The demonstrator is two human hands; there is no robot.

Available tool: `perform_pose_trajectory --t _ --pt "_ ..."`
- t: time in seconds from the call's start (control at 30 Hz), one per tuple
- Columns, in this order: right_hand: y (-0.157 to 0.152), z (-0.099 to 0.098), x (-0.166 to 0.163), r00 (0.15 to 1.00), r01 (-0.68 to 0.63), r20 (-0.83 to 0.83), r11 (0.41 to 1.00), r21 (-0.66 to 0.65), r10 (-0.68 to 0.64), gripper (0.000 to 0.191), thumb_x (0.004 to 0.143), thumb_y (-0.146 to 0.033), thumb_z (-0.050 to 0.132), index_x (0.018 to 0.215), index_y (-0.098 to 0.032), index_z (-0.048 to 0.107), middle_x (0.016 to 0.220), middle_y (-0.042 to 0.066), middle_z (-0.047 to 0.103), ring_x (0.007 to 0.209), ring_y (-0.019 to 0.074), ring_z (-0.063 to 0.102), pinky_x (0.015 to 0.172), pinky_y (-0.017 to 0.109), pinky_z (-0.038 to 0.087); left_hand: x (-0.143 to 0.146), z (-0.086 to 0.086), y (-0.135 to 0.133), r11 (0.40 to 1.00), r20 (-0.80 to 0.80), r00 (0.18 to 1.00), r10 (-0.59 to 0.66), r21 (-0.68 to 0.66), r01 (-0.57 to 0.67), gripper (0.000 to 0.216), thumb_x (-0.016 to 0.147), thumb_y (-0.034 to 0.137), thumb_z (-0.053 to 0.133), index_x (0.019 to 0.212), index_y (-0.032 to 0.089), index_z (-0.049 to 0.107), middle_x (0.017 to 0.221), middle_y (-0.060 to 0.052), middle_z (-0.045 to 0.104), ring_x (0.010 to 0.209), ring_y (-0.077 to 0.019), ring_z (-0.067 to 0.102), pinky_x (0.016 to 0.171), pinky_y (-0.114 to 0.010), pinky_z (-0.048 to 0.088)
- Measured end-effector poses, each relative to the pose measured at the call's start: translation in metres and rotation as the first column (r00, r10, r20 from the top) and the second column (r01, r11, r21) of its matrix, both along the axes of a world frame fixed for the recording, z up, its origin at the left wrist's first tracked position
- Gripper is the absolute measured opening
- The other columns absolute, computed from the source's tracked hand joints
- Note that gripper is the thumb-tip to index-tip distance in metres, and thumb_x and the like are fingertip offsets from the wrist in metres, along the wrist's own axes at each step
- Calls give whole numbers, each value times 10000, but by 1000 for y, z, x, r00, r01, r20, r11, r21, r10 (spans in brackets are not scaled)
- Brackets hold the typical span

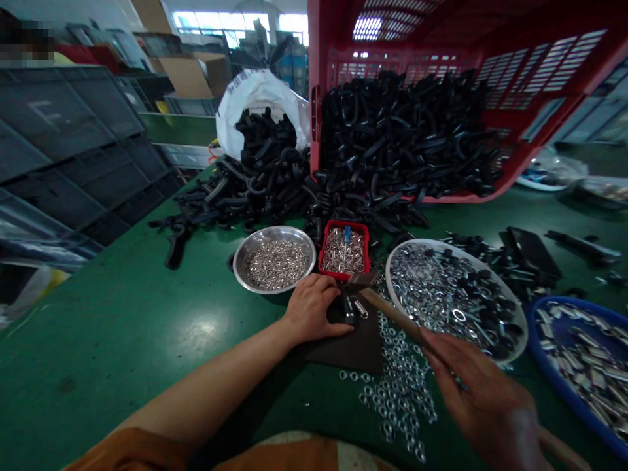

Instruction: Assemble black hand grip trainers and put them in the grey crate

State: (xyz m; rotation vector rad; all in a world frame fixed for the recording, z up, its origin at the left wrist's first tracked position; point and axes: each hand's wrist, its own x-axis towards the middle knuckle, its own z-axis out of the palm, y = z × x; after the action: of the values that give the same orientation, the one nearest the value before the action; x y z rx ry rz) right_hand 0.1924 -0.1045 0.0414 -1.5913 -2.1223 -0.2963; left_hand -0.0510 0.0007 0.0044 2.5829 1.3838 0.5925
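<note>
My right hand (483,396) grips the wooden handle of a hammer (387,307), whose metal head hangs over a small dark part (348,310) with a spring beside it. That part rests on a dark mat (356,343) on the green table (122,327). My left hand (314,307) lies on the mat with its fingers curled against the part, steadying it. Loose washers (400,386) are scattered on the table between my two hands.
A steel bowl of small rings (275,258), a red tray of metal pins (344,250), a white dish of washers and black pieces (454,297) and a blue dish of metal parts (583,360) ring the mat. Behind them, black plastic handles (392,137) spill from a tipped red crate (540,78).
</note>
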Motion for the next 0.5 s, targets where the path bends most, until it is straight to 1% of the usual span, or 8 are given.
perform_pose_trajectory --t 0.07,0.13,0.2,0.27,0.33,0.37,0.43,0.5 --pt "2 5 0 998 46 -32 998 45 -45 330 812 -269 472 1116 -226 591 1015 70 648 851 222 623 706 354 514 -1 -2 0 1000 20 1000 1 11 -1 630 575 655 583 997 187 593 1080 -64 529 1024 -257 428 935 -401 302" --pt "3 4 -1 998 32 -47 999 23 -31 334 805 -268 474 1117 -241 590 1018 60 649 852 222 624 711 356 516 -2 -2 0 1000 28 1000 11 22 -11 636 573 657 583 986 174 591 1078 -71 528 1028 -258 426 941 -398 300" --pt "4 -1 0 997 -38 -77 997 -74 32 337 807 -266 455 1117 -271 587 1032 34 646 859 208 625 713 347 522 -2 -3 0 999 24 1000 20 24 -21 637 572 665 576 960 160 590 1052 -79 534 1006 -257 436 927 -398 314" --pt "6 -5 4 986 -69 -159 981 -181 40 342 805 -300 458 1124 -279 580 1056 26 635 882 198 619 708 325 527 -2 -3 0 1000 16 1000 20 19 -20 632 572 672 570 940 158 586 1027 -82 540 985 -258 446 909 -403 328" --pt "8 -5 14 966 -20 -256 967 -253 -47 380 777 -371 504 1135 -266 572 1055 34 634 868 203 623 675 307 534 -2 -3 -1 1000 15 1000 13 11 -14 621 582 666 569 950 166 574 1033 -82 541 989 -263 449 909 -415 328" --pt "9 -4 22 949 27 -295 958 -284 -114 414 751 -410 532 1135 -261 572 1018 38 648 807 206 636 627 301 538 -1 -3 -2 1000 19 1000 10 3 -10 618 586 657 575 964 169 564 1049 -83 539 1001 -267 449 914 -420 325" --pt "12 -2 47 898 151 -345 927 -344 -275 469 696 -480 570 1108 -255 593 880 39 683 631 208 642 506 302 523 -1 -1 -5 999 43 999 13 -40 -12 625 591 630 594 1007 167 534 1081 -92 536 1019 -274 458 912 -421 336" --pt "17 -5 82 833 261 -370 882 -393 -412 461 643 -519 597 1021 -259 645 691 26 683 463 205 599 388 305 470 0 3 -8 987 101 994 40 -157 -24 670 590 620 606 1066 165 486 1055 -96 558 970 -267 509 855 -406 391"
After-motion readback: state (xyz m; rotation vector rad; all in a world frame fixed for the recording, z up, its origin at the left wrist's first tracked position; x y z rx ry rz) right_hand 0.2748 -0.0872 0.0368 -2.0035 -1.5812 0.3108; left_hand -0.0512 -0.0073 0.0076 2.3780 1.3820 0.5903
